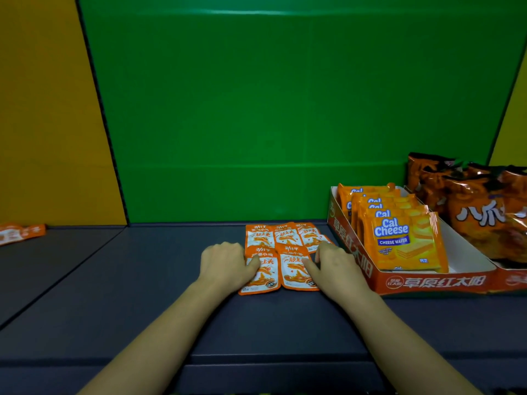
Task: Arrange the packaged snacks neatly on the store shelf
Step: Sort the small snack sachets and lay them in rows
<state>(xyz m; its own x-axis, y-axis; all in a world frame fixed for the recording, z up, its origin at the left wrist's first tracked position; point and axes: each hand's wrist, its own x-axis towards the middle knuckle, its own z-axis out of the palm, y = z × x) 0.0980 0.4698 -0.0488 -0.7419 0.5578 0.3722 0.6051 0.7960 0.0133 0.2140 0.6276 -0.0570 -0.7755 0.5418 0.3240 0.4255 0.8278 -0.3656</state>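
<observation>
**Front pair of packets, near to far.** My forearms reach in over the dark grey shelf (128, 295). My left grip (225, 262), the one farther from the red cardboard display tray (427, 282), rests its thumb on the left small orange foil snack packet (265, 279). Its fingers curl at the packet's outer edge, and I cannot tell whether they clasp it. My right grip (339, 267), just beside the tray, is released, its index fingertip pressing the right packet (295, 276). Both packets lie flat and touching, long axes parallel to the tray's left wall. Beyond them lies a row of three like packets (285, 235). Likely next move: squaring the pair against that row.
</observation>
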